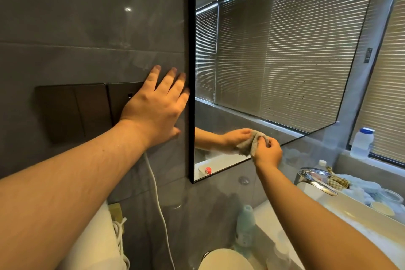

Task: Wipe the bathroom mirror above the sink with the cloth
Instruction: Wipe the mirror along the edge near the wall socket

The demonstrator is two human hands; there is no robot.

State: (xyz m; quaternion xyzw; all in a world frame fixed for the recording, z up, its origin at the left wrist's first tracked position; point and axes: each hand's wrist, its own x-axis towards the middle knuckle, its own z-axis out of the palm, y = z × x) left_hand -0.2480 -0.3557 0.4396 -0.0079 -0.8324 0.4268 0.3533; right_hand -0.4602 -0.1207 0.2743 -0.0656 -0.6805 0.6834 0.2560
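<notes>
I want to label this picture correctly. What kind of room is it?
Most likely a bathroom: a large black-framed mirror hangs on a grey tiled wall, and a chrome tap stands over a white sink below it.

I can read no text, brand, number or sign anywhere here. The pale blue bottle (pixel 246 226) below the mirror (pixel 274 61) carries a label, but its print is too blurred for me to make out. The white jug with the blue cap (pixel 362 142), to the right of the mirror, shows nothing legible either. The small dark plate (pixel 369 55) on the wall just right of the mirror is too small to tell any marking.
</notes>
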